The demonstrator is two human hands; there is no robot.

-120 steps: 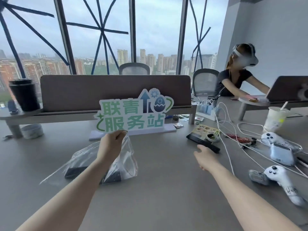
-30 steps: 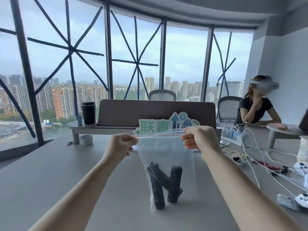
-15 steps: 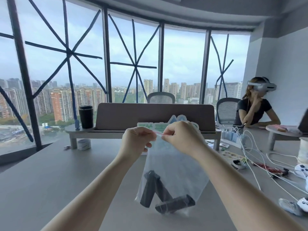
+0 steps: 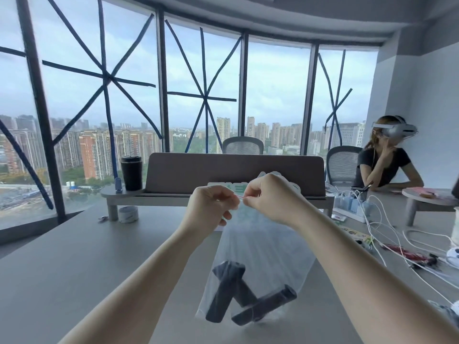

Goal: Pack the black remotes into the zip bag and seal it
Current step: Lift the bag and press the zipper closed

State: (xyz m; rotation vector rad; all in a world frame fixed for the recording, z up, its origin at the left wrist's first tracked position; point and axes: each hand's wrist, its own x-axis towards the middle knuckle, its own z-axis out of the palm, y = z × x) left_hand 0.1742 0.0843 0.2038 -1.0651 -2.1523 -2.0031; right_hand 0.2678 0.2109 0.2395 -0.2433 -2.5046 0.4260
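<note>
A clear zip bag hangs upright over the grey table, its bottom near the surface. Inside lie three black remotes, crossed at the bottom, one leaning toward the lower right. My left hand and my right hand pinch the bag's top strip, fingertips almost touching at the middle. A thin red line of the zip shows between them. The rest of the strip is hidden behind my fingers.
A desk divider on a shelf stands behind the bag, with a black tumbler at its left and a tape roll below. White cables and game controllers clutter the right side. A person wearing a headset sits at far right.
My hands lifted the bag off the table with the remotes inside, held the top stretched wide, then slid together along the strip. The remotes shifted inside the bag.
</note>
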